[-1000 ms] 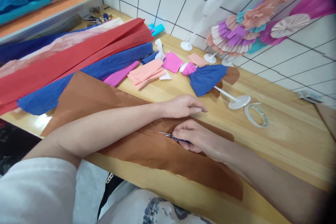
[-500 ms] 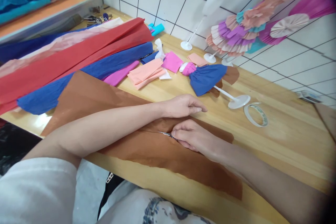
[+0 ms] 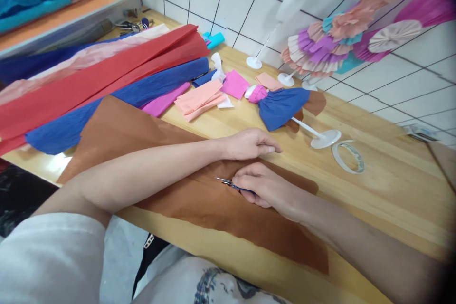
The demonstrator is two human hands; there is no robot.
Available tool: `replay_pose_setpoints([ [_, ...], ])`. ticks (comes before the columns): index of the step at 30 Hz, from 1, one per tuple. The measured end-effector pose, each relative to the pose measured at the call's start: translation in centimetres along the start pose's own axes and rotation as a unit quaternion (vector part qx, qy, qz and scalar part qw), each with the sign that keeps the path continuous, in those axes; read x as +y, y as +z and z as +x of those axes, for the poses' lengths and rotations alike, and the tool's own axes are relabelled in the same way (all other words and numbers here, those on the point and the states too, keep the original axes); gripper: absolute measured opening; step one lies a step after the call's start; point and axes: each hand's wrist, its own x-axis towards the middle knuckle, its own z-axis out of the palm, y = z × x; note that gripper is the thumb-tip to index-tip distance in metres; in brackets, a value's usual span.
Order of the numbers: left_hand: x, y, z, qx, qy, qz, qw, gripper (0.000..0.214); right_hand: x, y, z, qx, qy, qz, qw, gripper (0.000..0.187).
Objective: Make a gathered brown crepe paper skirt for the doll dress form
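A long sheet of brown crepe paper point(image 3: 117, 128) lies across the wooden table point(image 3: 392, 185). My left hand point(image 3: 249, 144) rests on the paper's far edge, fingers flat and together, pressing it down. Just below it, my right hand point(image 3: 261, 185) is closed round small scissors point(image 3: 226, 182) with blue handles. The blades point left and sit in the paper along a cut line.
Red, blue, pink and magenta crepe sheets point(image 3: 107, 76) lie at the left. Small paper pieces point(image 3: 199, 97), a blue paper-skirted figure on a white stand point(image 3: 285, 107) and a tape ring point(image 3: 348, 156) sit beyond my hands. Paper-dressed figures point(image 3: 320, 42) stand by the tiled wall.
The scissor blades closed and opened again while the right hand stayed nearly in place on the brown paper. The left hand has not moved.
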Motion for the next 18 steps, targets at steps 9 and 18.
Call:
replay_pose_setpoints([
  [9, -0.07, 0.05, 0.06, 0.007, 0.008, 0.0, 1.0, 0.027, 0.06, 0.22, -0.02, 0.009, -0.029, -0.019, 0.999, 0.026],
  [18, -0.24, 0.03, 0.12, 0.008, 0.007, -0.011, 1.0, 0.026, -0.09, 0.25, 0.31, 0.001, -0.016, -0.01, 1.0, 0.026],
])
